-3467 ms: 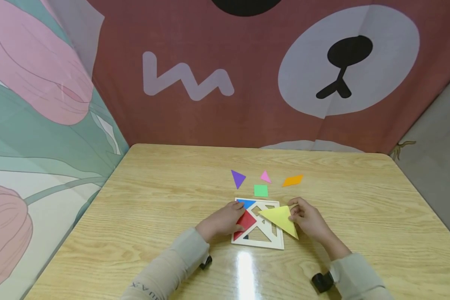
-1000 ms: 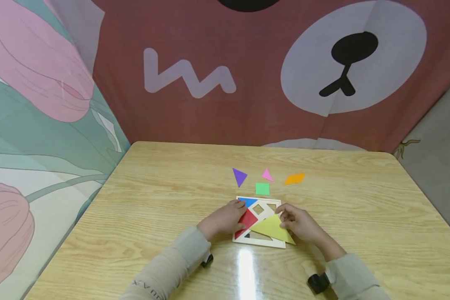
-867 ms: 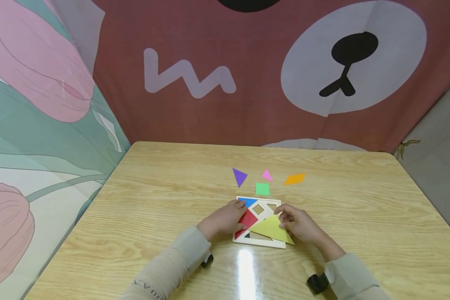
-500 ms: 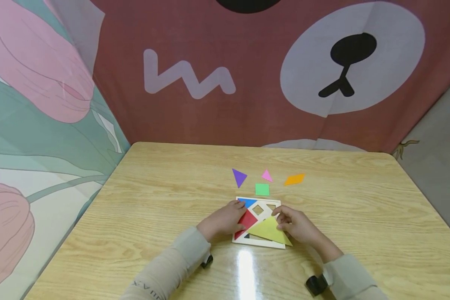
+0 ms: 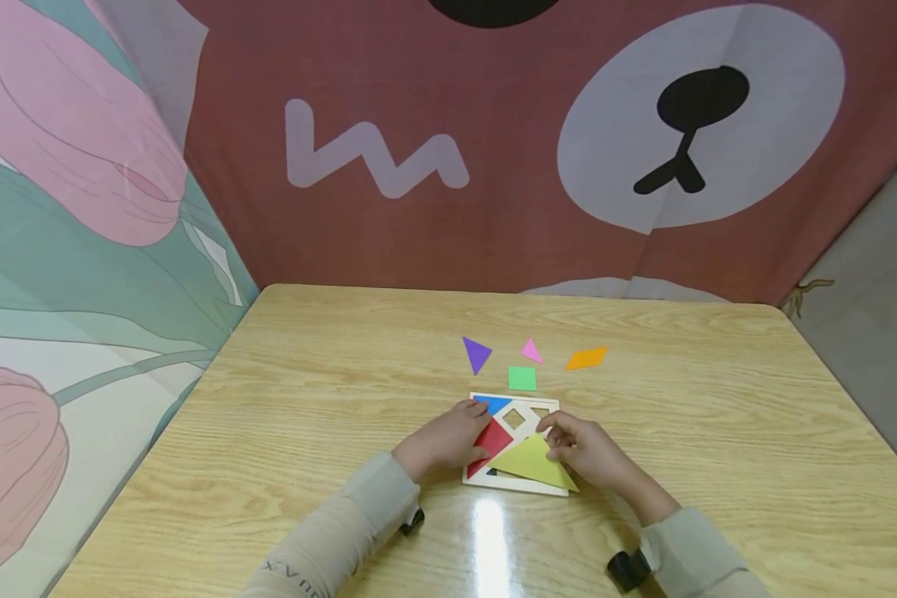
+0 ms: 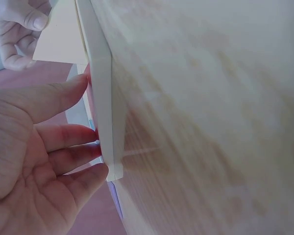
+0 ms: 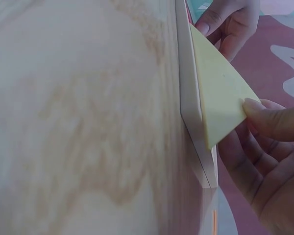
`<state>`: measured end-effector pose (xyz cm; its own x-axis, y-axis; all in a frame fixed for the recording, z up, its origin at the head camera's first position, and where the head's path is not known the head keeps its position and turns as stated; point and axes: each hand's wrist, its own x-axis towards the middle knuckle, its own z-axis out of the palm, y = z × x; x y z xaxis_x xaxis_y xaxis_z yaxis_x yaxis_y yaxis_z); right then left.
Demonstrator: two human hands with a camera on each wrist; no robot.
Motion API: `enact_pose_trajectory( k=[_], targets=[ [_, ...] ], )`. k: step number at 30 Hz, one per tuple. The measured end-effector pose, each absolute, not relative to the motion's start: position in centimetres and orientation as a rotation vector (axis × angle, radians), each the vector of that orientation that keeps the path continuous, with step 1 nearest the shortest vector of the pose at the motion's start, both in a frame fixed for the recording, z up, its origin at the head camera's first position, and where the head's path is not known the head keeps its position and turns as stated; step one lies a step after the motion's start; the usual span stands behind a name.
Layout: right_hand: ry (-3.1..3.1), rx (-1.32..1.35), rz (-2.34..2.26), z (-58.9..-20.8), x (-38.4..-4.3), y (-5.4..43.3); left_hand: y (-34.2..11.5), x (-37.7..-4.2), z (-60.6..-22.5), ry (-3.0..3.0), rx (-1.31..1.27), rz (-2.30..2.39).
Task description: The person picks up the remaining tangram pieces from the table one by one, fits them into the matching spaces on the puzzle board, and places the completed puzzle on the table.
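My right hand (image 5: 590, 453) pinches a large yellow triangle piece (image 5: 529, 462) by its top corner, thumb on one face. The triangle stands tilted over the white tangram board (image 5: 519, 487), its long edge low along the near side and one corner reaching past the board's right edge. My left hand (image 5: 444, 436) rests on the board's left part, thumb and fingertips touching it. Under those fingertips lie a red triangle (image 5: 497, 438) and a blue triangle (image 5: 497, 402), both set in the board. In the right wrist view the yellow triangle (image 7: 218, 88) leans over the board's edge.
Beyond the board, loose on the wooden table (image 5: 306, 390), lie a purple triangle (image 5: 477, 355), a green square (image 5: 522, 379), a pink triangle (image 5: 531, 351) and an orange parallelogram (image 5: 586, 358). A printed curtain (image 5: 419, 241) hangs behind the table.
My right hand has brought the yellow triangle leftward and toward me, from the board's right side to over its near part. My left hand has stayed on the board.
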<state>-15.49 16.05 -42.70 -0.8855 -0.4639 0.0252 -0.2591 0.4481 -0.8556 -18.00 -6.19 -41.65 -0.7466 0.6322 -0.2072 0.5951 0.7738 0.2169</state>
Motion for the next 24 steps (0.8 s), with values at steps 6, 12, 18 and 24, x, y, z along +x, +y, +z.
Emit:
enact_pose_trajectory(
  k=[6, 12, 18, 24],
  targets=[
    [2.525, -0.673, -1.365, -42.75, -15.54, 15.94, -6.2, -18.08, -41.75, 2.703, 0.957, 0.192],
    [2.55, -0.697, -1.343, -42.88, -15.66, 15.82, -6.18, -18.18, -41.74, 2.711, 0.966, 0.189],
    [2.557, -0.717, -1.335, -43.06, -15.73, 15.64, -6.19, -18.22, -41.7, 2.716, 0.977, 0.183],
    [2.549, -0.726, -1.336, -43.1, -15.76, 15.35, -6.22, -18.22, -41.87, 2.717, 0.972, 0.18]
  ],
)
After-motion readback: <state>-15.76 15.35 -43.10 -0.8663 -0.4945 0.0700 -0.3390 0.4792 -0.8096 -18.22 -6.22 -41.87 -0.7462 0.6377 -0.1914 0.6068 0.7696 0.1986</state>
